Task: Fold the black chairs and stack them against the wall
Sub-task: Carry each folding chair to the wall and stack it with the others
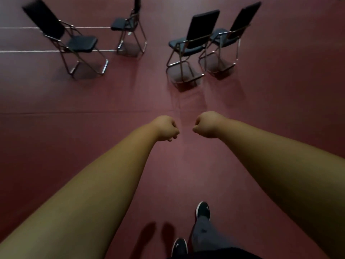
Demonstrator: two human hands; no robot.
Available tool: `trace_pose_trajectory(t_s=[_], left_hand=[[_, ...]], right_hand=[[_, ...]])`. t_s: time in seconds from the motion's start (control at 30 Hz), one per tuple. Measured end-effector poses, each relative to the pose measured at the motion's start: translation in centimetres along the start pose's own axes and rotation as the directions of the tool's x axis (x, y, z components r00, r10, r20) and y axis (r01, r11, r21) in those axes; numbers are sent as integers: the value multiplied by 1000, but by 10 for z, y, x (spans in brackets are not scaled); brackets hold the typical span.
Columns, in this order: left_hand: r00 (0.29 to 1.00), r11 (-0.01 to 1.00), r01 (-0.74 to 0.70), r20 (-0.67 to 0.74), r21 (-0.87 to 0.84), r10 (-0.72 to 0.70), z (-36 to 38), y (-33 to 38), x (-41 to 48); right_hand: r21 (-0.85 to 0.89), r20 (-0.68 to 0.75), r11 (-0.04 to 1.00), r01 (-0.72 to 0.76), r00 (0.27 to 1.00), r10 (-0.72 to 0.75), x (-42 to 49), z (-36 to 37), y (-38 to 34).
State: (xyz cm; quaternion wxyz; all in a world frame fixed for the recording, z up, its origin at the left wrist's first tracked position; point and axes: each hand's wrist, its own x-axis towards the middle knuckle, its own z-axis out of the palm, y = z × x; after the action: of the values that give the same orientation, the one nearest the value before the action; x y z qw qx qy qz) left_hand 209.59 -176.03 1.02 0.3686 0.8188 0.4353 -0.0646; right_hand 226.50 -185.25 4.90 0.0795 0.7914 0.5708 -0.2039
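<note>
Two fists hang out in front over the floor, side by side with a small gap between them. The left hand [167, 128] and the right hand [207, 125] each have the fingers curled tight into the palm, gripping nothing and touching nothing. Both bare forearms reach forward above the dark red floor [280, 109]. A wide stretch of it lies open between the hands and the chairs, crossed by faint seams. Nearer the person, two black shoes [203, 210] with white marks stand one ahead of the other, under a grey trouser leg [203, 234].

Well beyond the hands, on the far part of the floor, four seats stand unfolded and upright on shiny metal tube frames. The leftmost black chair [74, 42] sits over two white lines [28, 51] marked on the floor. The second black chair [128, 25] is just beyond it, its backrest cut off at the top of the view. Across an open gap, the third black chair [192, 40] and the rightmost black chair [229, 32] stand close side by side; whether their frames touch cannot be told.
</note>
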Motion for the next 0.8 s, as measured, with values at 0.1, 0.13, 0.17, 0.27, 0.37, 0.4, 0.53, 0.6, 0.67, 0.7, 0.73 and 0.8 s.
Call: trace_pose_trajectory(t_s=[0.1, 0.13, 0.17, 0.27, 0.37, 0.4, 0.53, 0.6, 0.67, 0.7, 0.73, 0.8], left_hand=[[998, 999, 46, -34, 0, -46, -19, -20, 7], [998, 998, 59, -37, 5, -59, -25, -24, 11], [997, 997, 74, -40, 18, -74, -30, -27, 17], [992, 992, 118, -60, 50, -115, -50, -36, 50], [987, 984, 156, -54, 89, -151, -71, -32, 100], [985, 982, 165, -56, 91, -160, -77, -29, 113], [982, 978, 187, -50, 96, -183, -106, -4, 188], [985, 979, 171, -54, 108, -166, -119, 9, 212], [988, 980, 135, -90, 145, -123, -137, 24, 245], [990, 980, 118, -101, 160, -102, -146, 30, 258], [991, 979, 106, -105, 175, -89, -156, 34, 271], [992, 981, 90, -104, 174, -73, -177, 36, 297]], right_hand=[[-2, 8, 997, 81, 997, -81, 36, -7, -23], [1, 12, 995, 100, 995, -100, 49, -9, -28], [4, 8, 993, 116, 993, -116, 62, -12, -30], [32, 6, 987, 157, 988, -157, 112, -27, -33], [68, 12, 981, 184, 983, -185, 167, -48, -22], [84, 22, 980, 179, 983, -181, 182, -53, -17], [166, 102, 978, 124, 985, -143, 255, -87, 23], [154, 132, 983, 101, 984, -122, 280, -101, 40], [120, 126, 990, 74, 988, -89, 314, -121, 57], [123, 125, 991, 52, 990, -68, 332, -130, 63], [124, 119, 992, 36, 992, -51, 350, -139, 68], [98, 114, 995, 35, 992, -46, 383, -158, 69]])
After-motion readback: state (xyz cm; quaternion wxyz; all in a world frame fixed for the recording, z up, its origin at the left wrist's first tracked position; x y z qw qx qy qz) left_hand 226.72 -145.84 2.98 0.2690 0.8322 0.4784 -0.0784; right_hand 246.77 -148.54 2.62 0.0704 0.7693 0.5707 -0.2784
